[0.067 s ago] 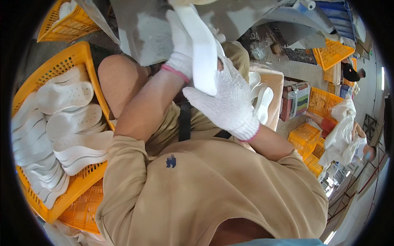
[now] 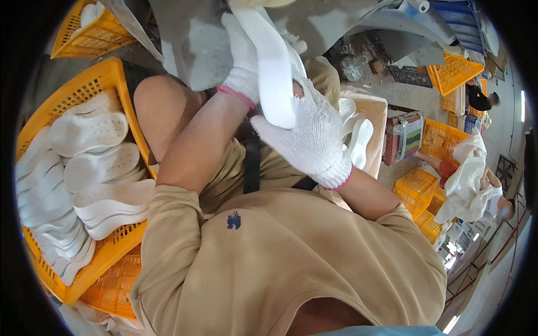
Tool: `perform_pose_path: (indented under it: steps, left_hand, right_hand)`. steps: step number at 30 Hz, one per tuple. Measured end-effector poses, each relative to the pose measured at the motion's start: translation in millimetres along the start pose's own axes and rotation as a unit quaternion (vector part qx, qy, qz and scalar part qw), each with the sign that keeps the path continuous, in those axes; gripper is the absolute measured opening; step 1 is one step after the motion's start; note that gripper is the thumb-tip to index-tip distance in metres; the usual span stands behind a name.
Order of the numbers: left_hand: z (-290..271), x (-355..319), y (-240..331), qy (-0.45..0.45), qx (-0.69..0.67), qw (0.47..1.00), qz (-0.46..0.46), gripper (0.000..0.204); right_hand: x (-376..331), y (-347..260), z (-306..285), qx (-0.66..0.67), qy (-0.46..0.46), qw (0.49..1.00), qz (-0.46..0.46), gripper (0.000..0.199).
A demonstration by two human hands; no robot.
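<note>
Both my hands wear white knit gloves with pink cuffs, and a white foam shoe sole (image 2: 274,78) lies between them. My right hand (image 2: 311,131) is wrapped round the near end of the sole, its thumb along the side. Farther up, my left hand (image 2: 244,53) is closed against the sole's left side; part of its fingers is hidden behind the sole. The far end of the sole reaches a cream-coloured rounded part (image 2: 263,3) at the top edge; whether they touch I cannot tell. A grey metal surface (image 2: 196,50) is behind my left hand.
To my left stands a yellow crate (image 2: 120,84) with several white soles (image 2: 89,131). On my right, a pale bin (image 2: 374,120) holds more white soles (image 2: 360,139). Yellow crates (image 2: 414,190) and two other people (image 2: 487,193) are farther right.
My hands and the sole have shifted very slightly left and toward the far side. The grip of both hands looks the same.
</note>
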State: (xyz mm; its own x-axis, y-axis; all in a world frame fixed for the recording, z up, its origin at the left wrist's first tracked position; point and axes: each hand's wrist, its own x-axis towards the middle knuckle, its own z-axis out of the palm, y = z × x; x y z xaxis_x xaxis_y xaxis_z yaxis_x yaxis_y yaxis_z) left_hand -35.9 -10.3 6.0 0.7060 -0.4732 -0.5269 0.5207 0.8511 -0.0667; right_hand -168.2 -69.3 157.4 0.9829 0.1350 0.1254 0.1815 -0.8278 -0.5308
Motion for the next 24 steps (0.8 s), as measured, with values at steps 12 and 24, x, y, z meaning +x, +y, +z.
perform_pose_path:
  steps: [12, 24]
  left_hand:
    - [-4, 6, 48, -0.220, 0.028, 0.975, -0.007, 0.057]
    - [12, -18, 38, -0.099, 0.074, 0.979, 0.163, 0.071]
  right_hand:
    - [86, 18, 19, -0.064, 0.084, 0.994, -0.040, 0.045]
    - [90, 27, 44, 0.013, 0.092, 0.993, 0.078, 0.050]
